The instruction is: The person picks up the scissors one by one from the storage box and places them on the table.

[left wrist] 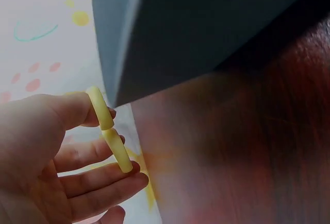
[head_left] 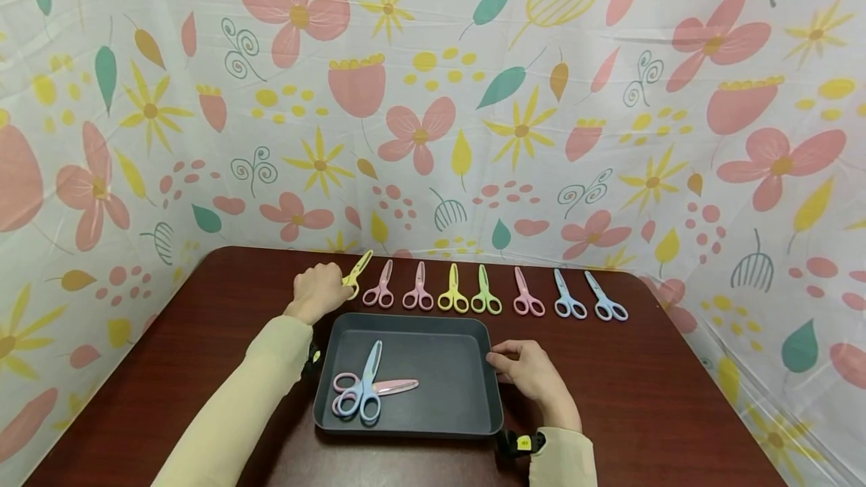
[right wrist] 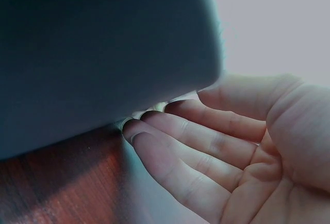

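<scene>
My left hand [head_left: 319, 292] is at the far left end of a row of scissors. It pinches a pair of yellow scissors [head_left: 358, 274] by the handle loops, blades pointing away to the back right. In the left wrist view, thumb and fingers press on the yellow loops [left wrist: 106, 126]. The right hand [head_left: 531, 374] holds the right side of a dark grey tray [head_left: 406, 319], thumb at the rim and fingers against the outer wall. Blue scissors [head_left: 370, 378] lie crossed over pink scissors [head_left: 398, 386] in the tray's left part.
Along the table's back lie pink scissors [head_left: 380, 285], mauve scissors [head_left: 419, 288], yellow scissors [head_left: 453, 289], green scissors [head_left: 485, 291], more pink scissors [head_left: 528, 294] and two blue pairs at the right end. Behind the brown table [head_left: 649, 397] hangs a flowered cloth [head_left: 433, 96].
</scene>
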A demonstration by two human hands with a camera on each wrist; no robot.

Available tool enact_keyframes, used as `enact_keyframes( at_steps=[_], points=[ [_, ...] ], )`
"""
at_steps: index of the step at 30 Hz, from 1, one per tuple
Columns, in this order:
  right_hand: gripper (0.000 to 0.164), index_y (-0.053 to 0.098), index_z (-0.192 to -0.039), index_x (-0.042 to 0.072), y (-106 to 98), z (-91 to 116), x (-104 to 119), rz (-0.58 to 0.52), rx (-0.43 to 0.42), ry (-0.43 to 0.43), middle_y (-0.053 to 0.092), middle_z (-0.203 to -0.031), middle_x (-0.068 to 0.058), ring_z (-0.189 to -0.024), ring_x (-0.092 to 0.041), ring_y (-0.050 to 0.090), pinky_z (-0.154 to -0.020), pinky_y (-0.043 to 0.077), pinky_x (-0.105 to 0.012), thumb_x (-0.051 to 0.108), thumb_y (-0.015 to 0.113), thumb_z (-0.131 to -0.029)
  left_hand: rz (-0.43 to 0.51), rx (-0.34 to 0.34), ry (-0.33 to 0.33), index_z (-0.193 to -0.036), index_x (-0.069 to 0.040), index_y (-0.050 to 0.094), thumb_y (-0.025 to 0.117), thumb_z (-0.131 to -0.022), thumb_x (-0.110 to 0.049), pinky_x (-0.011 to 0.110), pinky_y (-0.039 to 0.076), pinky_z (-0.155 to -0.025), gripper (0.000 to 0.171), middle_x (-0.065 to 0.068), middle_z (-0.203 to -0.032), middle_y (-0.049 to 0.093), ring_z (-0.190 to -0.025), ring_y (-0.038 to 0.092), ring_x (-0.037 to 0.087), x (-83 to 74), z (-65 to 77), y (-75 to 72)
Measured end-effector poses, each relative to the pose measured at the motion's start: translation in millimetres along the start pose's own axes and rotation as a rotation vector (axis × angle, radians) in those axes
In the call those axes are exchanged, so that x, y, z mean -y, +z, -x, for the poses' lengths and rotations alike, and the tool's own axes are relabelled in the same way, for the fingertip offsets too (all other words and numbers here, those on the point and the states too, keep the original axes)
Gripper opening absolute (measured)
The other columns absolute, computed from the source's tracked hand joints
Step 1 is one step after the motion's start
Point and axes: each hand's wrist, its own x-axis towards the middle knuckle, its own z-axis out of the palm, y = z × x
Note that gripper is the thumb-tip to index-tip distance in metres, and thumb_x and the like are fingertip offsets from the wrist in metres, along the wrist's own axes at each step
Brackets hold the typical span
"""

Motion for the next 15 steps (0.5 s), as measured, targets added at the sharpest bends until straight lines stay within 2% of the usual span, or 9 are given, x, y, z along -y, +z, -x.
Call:
enact_keyframes(
  at_steps=[7,15],
  points=[
    [0.02,0.07,-0.106,-0.005,1,-1,-2,-0.002,0.004,0.004,0.07,-0.093,-0.01,-0.079,-0.026,0.07,-0.071,0.056,-0.04,0.008,0.066,-0.091,-0.001,0.049,-0.057,-0.064,-0.009,0.054,0.068,-0.087,-0.028,0.041,0.037,-0.056,0.033,0.008,-0.062,0.05,-0.057,0.052,0.027,6.9,-2.9,5.6],
    [0.019,0.07,-0.106,-0.004,1,-1,-2,-0.002,-0.001,0.011,0.07,-0.092,-0.01,-0.079,-0.025,0.07,-0.071,0.056,-0.04,0.007,0.067,-0.091,0.011,0.07,-0.08,-0.065,-0.009,0.055,0.068,-0.088,-0.031,0.04,0.038,-0.056,0.035,0.008,-0.064,0.052,-0.059,0.053,0.027,11.8,-8.2,10.9]
  ],
)
